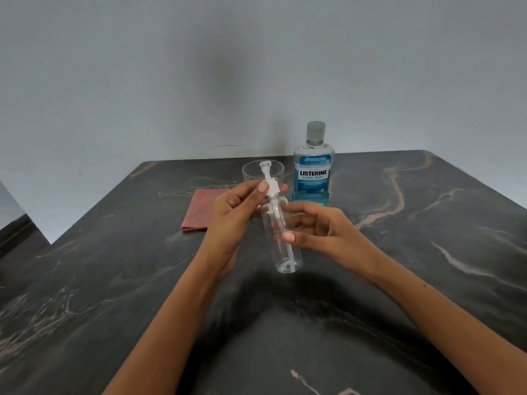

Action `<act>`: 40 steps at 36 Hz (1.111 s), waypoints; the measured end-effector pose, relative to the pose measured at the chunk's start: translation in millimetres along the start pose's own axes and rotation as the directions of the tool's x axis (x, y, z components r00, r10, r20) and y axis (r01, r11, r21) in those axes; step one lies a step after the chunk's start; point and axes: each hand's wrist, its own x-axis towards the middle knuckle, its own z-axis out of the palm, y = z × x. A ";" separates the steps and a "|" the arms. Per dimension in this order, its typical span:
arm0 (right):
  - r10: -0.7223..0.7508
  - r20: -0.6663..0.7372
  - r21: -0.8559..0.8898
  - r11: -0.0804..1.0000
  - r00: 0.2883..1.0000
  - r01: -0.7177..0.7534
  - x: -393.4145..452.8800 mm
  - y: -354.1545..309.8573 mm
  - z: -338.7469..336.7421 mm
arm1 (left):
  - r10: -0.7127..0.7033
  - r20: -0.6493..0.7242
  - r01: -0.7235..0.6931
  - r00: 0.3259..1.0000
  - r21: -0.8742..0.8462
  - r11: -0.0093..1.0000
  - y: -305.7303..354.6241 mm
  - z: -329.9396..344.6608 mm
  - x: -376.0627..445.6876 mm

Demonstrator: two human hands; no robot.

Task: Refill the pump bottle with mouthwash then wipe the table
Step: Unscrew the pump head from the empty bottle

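You hold the pump bottle (281, 232) above the table's (427, 223) middle, long axis near upright (slightly tilted): left hand (231, 212) pinches its pump collar, right hand (316, 226) grips its body.

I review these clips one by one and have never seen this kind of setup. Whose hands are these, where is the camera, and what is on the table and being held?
There is no machine here: a person works with two bare hands, and the single picture comes from a wide-angle camera worn on the head, looking forward and down.

The left hand grips the white pump top of a clear, empty-looking plastic pump bottle; the right hand holds the bottle's body above the dark marbled table.

Standing on the table behind are a capped blue Listerine mouthwash bottle and a clear plastic cup, with a folded reddish cloth lying to the left.
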 end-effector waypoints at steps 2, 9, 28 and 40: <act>0.003 -0.009 -0.008 1.000 1.000 -0.003 -0.9 -1.7 0.3 | -0.014 0.015 0.013 1.000 0.015 1.000 1.7 -1.5 0.3; 0.074 0.007 0.032 0.997 0.997 -0.074 -3.4 -0.2 -2.0 | -0.051 0.045 0.050 0.998 0.015 0.999 0.1 -1.1 0.3; 0.040 0.011 -0.098 0.994 0.999 -0.039 -2.9 5.4 4.1 | -0.037 -0.077 0.036 0.996 -0.023 0.999 -6.9 -3.1 2.4; 0.072 -0.074 -0.152 0.985 0.995 -0.082 -2.0 8.3 -0.2 | -0.112 -0.059 0.112 0.992 -0.013 0.994 -0.6 1.9 1.5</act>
